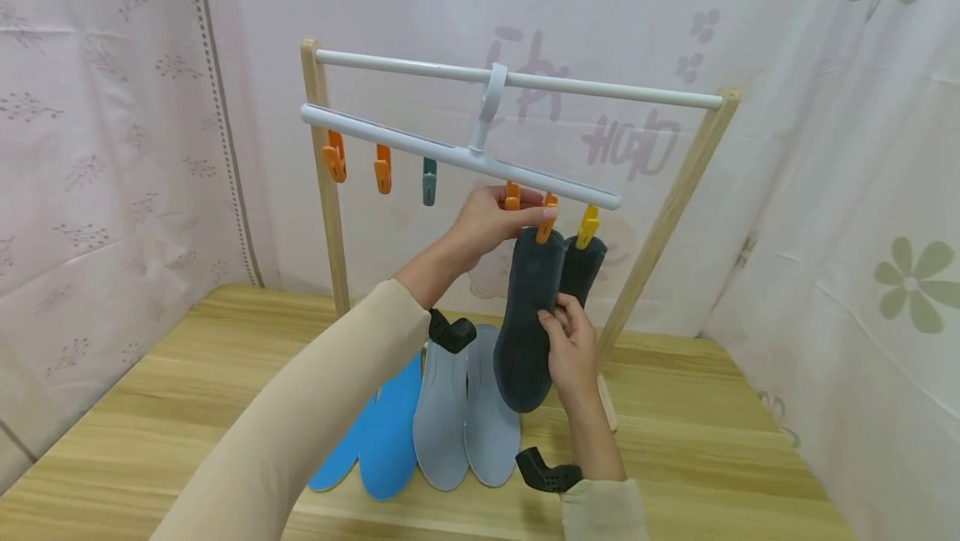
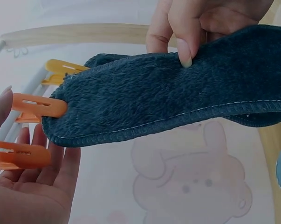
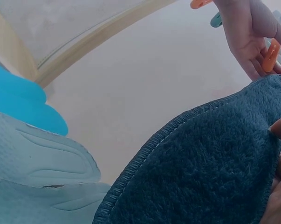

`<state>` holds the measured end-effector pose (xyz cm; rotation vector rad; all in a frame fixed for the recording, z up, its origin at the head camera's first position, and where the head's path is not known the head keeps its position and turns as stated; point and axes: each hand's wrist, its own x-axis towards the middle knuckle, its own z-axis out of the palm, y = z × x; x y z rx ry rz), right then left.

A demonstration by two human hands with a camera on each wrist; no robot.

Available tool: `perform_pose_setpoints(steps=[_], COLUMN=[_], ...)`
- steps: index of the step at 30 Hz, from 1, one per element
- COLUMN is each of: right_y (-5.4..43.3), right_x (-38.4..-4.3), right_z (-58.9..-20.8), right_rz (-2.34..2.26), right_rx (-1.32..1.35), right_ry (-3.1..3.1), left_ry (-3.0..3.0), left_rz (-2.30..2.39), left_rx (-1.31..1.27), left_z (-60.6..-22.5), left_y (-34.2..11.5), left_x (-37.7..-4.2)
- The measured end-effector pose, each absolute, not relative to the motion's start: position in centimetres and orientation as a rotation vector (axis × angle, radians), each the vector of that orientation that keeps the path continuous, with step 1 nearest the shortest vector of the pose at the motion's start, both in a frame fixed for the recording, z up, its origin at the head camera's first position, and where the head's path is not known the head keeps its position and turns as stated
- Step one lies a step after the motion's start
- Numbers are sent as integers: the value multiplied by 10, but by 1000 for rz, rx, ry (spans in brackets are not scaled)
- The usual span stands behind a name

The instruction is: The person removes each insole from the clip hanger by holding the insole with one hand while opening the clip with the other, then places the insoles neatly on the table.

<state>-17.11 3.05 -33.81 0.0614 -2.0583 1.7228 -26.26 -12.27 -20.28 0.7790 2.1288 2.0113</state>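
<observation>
A dark fuzzy insole (image 1: 528,324) hangs toe-down, its narrow end in the jaws of an orange clip (image 1: 546,224). My left hand (image 1: 491,224) pinches that clip, thumb in front and fingers behind, as the left wrist view shows at the clip's outer end (image 2: 26,102). With my right hand (image 1: 572,345) I grip the insole's side edge between thumb and fingers. Behind it, a second dark insole (image 1: 583,270) hangs from a yellow clip (image 1: 588,228). Another orange clip (image 2: 23,155) sits close to my left palm, holding nothing.
The white clip hanger (image 1: 390,137) hooks over a white rod (image 1: 600,88) on a wooden frame (image 1: 667,216), tilting down rightward. Two orange clips (image 1: 383,170) and a green clip (image 1: 429,182) hang at left. Grey insoles (image 1: 441,424) and blue insoles (image 1: 388,441) lean below on the wooden table (image 1: 697,458).
</observation>
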Motion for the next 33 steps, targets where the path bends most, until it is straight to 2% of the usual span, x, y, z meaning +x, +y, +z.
perform_pose_setpoints(steps=[33], right_y=[31], right_x=[-168], right_z=[-334], right_rz=[1717], right_rx=[53], right_ry=[-2043], left_ry=[2135], left_rz=[2078], left_rx=[723], left_z=[-204], left_y=[-107], left_x=[-257])
